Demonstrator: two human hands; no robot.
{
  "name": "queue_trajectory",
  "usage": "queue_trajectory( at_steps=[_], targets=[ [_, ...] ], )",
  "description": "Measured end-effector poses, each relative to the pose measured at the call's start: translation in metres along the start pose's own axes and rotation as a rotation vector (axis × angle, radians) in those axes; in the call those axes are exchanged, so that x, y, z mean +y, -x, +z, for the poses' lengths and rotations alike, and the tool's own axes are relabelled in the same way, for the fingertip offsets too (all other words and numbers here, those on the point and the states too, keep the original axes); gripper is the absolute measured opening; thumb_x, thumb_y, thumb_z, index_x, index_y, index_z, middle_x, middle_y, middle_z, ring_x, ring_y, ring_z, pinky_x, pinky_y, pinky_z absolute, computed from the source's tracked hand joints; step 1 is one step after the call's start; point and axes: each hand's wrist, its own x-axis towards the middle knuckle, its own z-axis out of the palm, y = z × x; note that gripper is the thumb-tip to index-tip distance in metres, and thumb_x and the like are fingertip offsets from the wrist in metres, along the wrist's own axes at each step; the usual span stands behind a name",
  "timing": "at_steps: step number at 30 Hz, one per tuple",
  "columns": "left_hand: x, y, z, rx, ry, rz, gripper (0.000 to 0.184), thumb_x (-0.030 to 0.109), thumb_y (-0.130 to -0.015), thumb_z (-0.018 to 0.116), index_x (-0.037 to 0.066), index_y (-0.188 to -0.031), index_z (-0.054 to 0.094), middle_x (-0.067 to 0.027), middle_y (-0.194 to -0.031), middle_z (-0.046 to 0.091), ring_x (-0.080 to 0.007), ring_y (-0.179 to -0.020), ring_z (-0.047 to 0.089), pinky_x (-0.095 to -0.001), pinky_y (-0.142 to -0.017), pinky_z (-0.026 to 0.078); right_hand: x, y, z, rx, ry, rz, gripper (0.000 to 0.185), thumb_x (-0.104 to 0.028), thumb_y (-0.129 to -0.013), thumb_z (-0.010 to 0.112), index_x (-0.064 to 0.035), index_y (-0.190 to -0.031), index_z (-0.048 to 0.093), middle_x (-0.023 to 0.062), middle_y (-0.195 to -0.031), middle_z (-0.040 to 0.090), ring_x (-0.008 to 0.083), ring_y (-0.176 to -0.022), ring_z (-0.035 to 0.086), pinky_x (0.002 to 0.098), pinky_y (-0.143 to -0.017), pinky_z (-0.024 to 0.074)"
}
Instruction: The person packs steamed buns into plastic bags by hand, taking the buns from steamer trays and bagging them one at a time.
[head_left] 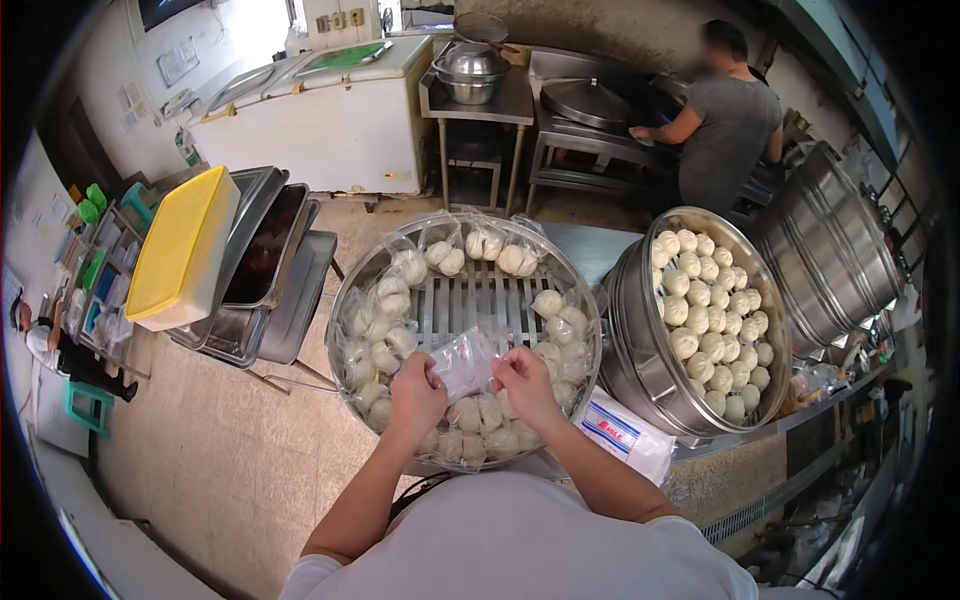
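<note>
A clear plastic bag is stretched between my two hands, over the front part of a round steel steamer tray. My left hand pinches the bag's left side. On its right side, the fingers of my right hand are closed on it. Whether anything lies inside the bag I cannot make out. Bagged buns line the tray's rim in a ring, several of them just below my hands. Bare slats show in the tray's middle.
To the right, a tilted steamer holds many unwrapped buns. A printed plastic pack lies below it. Stacked trays and a yellow-lidded box stand at left. A person works at the stove behind; another person is far left.
</note>
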Motion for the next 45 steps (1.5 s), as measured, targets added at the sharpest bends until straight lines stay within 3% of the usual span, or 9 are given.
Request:
queue_trajectory(
  at_steps=[4, 10, 20, 24, 33, 37, 39, 41, 45],
  targets=[
    [-0.001, -0.001, -0.015, -0.09, 0.026, -0.111, 0.026, -0.003, -0.079, 0.062, 0.0, -0.105, 0.063, -0.0204, -0.082, 0.068, -0.0378, -0.076, 0.069, -0.047, -0.07, 0.053, 0.002, -0.026, -0.017, -0.089, 0.101, -0.222, 0.013, -0.012, -0.099, 0.066, 0.0008, -0.103, 0.066, 0.005, -0.087, 0.07, 0.0099, -0.077, 0.065, 0.0264, -0.07, 0.0532],
    [-0.027, -0.005, -0.035, -0.062, 0.01, -0.153, 0.036, 0.002, -0.081, 0.064, -0.001, -0.117, 0.061, -0.0192, -0.081, 0.07, -0.036, -0.075, 0.07, -0.0456, -0.069, 0.054, -0.03, -0.142, -0.08, 0.204, 0.994, -0.333, 0.033, -0.014, -0.093, 0.063, 0.0004, -0.123, 0.067, 0.023, -0.117, 0.072, 0.0384, -0.111, 0.069, 0.0469, -0.097, 0.0541],
    [-0.015, 0.013, -0.072, -0.297, -0.177, -0.19, 0.021, 0.014, -0.082, 0.068, 0.002, -0.098, 0.064, -0.018, -0.075, 0.07, -0.0391, -0.074, 0.071, -0.047, -0.071, 0.056, -0.014, -0.19, -0.085, -0.179, 1.66, 0.152, 0.058, -0.019, -0.077, 0.073, 0.0077, -0.127, 0.063, 0.0333, -0.138, 0.051, 0.0532, -0.13, 0.05, 0.0524, -0.109, 0.0462],
    [-0.017, 0.014, -0.079, -0.256, -0.25, -0.177, 0.019, 0.023, -0.083, 0.068, 0.005, -0.084, 0.07, -0.0187, -0.075, 0.071, -0.0397, -0.074, 0.071, -0.0481, -0.072, 0.057, 0.006, -0.184, -0.085, -0.108, 1.67, 0.002, 0.055, -0.022, -0.073, 0.079, 0.0052, -0.119, 0.066, 0.0329, -0.138, 0.051, 0.0516, -0.126, 0.054, 0.051, -0.106, 0.0491],
    [0.0, 0.008, -0.071, -0.555, -0.113, -0.25, 0.023, 0.022, -0.087, 0.069, 0.003, -0.094, 0.079, -0.0186, -0.08, 0.073, -0.0323, -0.079, 0.071, -0.0416, -0.074, 0.055, -0.028, -0.102, -0.05, 0.212, 0.731, -0.168, 0.055, -0.044, -0.091, 0.074, 0.0026, -0.117, 0.064, 0.0163, -0.086, 0.07, 0.0281, -0.087, 0.071, 0.0419, -0.08, 0.0555],
    [-0.035, 0.002, -0.044, -0.536, 0.632, -0.544, 0.036, 0.027, -0.098, 0.055, 0.012, -0.127, 0.07, -0.0111, -0.094, 0.075, -0.0276, -0.084, 0.071, -0.0412, -0.081, 0.056, -0.034, -0.049, -0.034, 0.221, 0.36, -0.147, 0.04, -0.037, -0.1, 0.067, -0.001, -0.116, 0.061, 0.0083, -0.094, 0.068, 0.0157, -0.085, 0.066, 0.0257, -0.076, 0.0528],
    [-0.042, -0.007, -0.027, -0.51, 1.257, -0.707, 0.044, 0.027, -0.103, 0.044, 0.017, -0.143, 0.059, -0.0087, -0.107, 0.074, -0.0268, -0.09, 0.07, -0.042, -0.084, 0.057, -0.048, -0.016, -0.008, 0.189, 0.109, -0.284, 0.036, -0.028, -0.099, 0.07, -0.0015, -0.121, 0.06, 0.0124, -0.104, 0.067, 0.0219, -0.093, 0.066, 0.0325, -0.084, 0.0542],
    [0.026, -0.013, -0.024, -0.5, 1.375, -0.83, 0.047, 0.028, -0.105, 0.037, 0.02, -0.149, 0.049, -0.0095, -0.119, 0.068, -0.0274, -0.097, 0.068, -0.0461, -0.088, 0.057, -0.051, 0.01, 0.003, 0.11, 0.526, -0.644, 0.038, -0.023, -0.095, 0.071, 0.0008, -0.123, 0.06, 0.0197, -0.123, 0.065, 0.034, -0.111, 0.065, 0.0442, -0.096, 0.0525],
    [0.023, -0.016, 0.026, -0.5, 1.57, -0.997, 0.044, 0.033, -0.11, 0.029, 0.02, -0.146, 0.049, -0.0101, -0.126, 0.061, -0.028, -0.105, 0.064, -0.0571, -0.088, 0.055, -0.07, 0.043, -0.001, -0.121, 0.636, -0.651, 0.036, -0.019, -0.092, 0.073, -0.0001, -0.121, 0.066, 0.0241, -0.13, 0.063, 0.0395, -0.126, 0.058, 0.0455, -0.106, 0.0485]
  ],
)
